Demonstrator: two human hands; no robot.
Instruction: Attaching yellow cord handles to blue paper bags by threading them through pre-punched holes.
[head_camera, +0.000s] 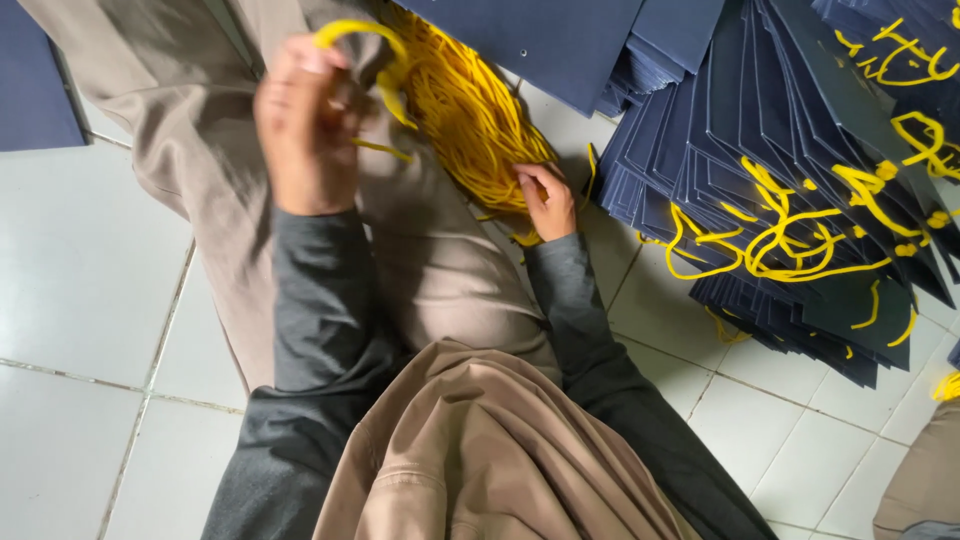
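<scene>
1. Two hands work apart: the left hand (305, 125), raised and blurred, grips a yellow cord (365, 40).
2. The right hand (547, 200) closes on the yellow cord bundle (470, 115), beside stacked navy paper bags (780, 170).

The person wears dark grey long sleeves (320, 300) to the wrists, a tan hooded garment (480, 450) and beige trousers (200, 110).

Soft even daylight, motion-blurred left hand (305, 125)

bare tiles (80, 290) left, bag stack (800, 200) right
</scene>
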